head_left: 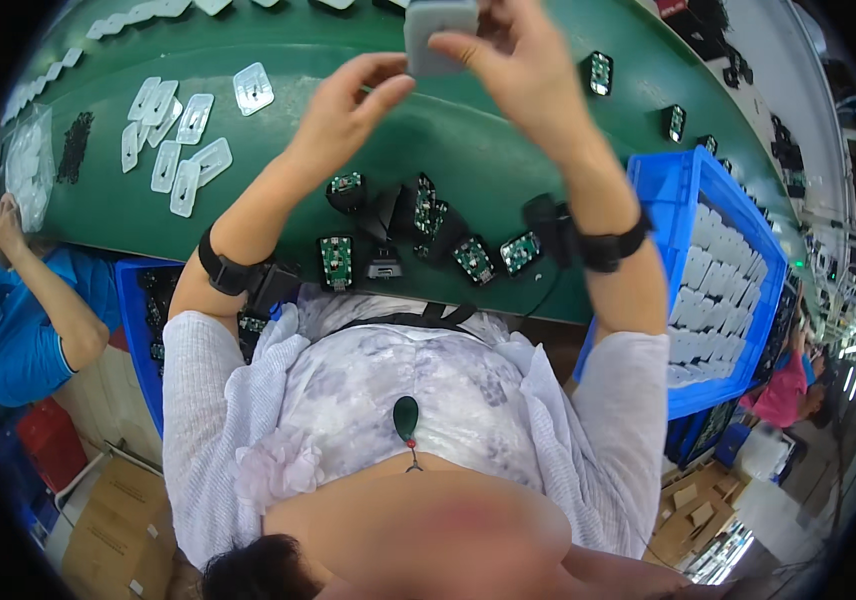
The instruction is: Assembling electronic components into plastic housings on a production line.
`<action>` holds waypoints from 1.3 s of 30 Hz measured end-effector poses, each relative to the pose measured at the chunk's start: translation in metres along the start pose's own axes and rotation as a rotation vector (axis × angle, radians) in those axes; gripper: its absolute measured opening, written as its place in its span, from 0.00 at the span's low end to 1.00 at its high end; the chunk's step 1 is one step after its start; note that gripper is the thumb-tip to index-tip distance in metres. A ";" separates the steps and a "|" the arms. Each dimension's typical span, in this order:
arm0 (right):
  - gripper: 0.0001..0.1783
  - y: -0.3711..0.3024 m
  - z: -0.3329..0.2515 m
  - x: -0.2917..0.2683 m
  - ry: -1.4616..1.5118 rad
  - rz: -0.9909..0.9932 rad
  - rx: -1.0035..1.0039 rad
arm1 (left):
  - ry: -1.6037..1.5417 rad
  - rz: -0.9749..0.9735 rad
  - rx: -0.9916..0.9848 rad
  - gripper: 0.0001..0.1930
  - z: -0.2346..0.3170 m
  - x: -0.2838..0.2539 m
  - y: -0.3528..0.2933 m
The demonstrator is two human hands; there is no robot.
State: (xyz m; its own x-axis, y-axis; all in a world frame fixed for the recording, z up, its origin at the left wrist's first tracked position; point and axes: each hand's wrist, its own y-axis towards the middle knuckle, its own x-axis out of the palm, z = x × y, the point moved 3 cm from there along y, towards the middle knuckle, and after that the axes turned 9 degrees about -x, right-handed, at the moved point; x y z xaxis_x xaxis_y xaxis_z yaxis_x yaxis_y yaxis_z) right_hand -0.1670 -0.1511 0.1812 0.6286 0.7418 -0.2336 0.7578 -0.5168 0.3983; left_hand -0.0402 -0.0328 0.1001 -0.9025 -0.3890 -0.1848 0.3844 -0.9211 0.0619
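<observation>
My right hand [533,85] grips a pale grey plastic housing [430,48] at the far side of the green bench, its thumb lying across the face. Beside the housing's left edge is my left hand [343,112], its fingers curved with a gap between thumb and forefinger, and nothing shows in it. Below the hands, several black housings with green circuit boards, among them one board [336,262], lie near the bench's front edge. To the left, several white translucent covers [196,118] are spread out, with one cover [253,89] apart from the others.
At right stands a blue crate [663,190] holding rows of white pieces. Another blue bin [138,330] sits below the bench at left. Small black parts [75,147] and a clear bag [30,165] lie far left, near a co-worker's blue sleeve [38,330]. More boards [600,73] line the right side.
</observation>
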 end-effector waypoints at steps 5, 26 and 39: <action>0.20 -0.007 -0.114 -0.074 -0.367 0.067 -0.183 | 0.378 0.181 0.129 0.17 -0.026 -0.037 -0.017; 0.17 -0.255 -0.038 -0.231 -0.998 0.163 0.385 | 0.997 0.254 0.281 0.15 -0.088 -0.066 -0.059; 0.20 -0.253 -0.018 -0.224 -1.302 0.093 0.224 | 1.065 0.291 0.319 0.16 -0.084 -0.058 -0.059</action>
State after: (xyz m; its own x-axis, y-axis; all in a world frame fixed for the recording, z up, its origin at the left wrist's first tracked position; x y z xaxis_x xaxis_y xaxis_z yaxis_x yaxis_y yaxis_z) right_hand -0.5029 -0.1790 0.1484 0.2910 -0.1844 -0.9388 0.6364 -0.6953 0.3339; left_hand 0.0061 0.0460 0.0246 -0.1069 -0.5175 -0.8490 0.3470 -0.8196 0.4559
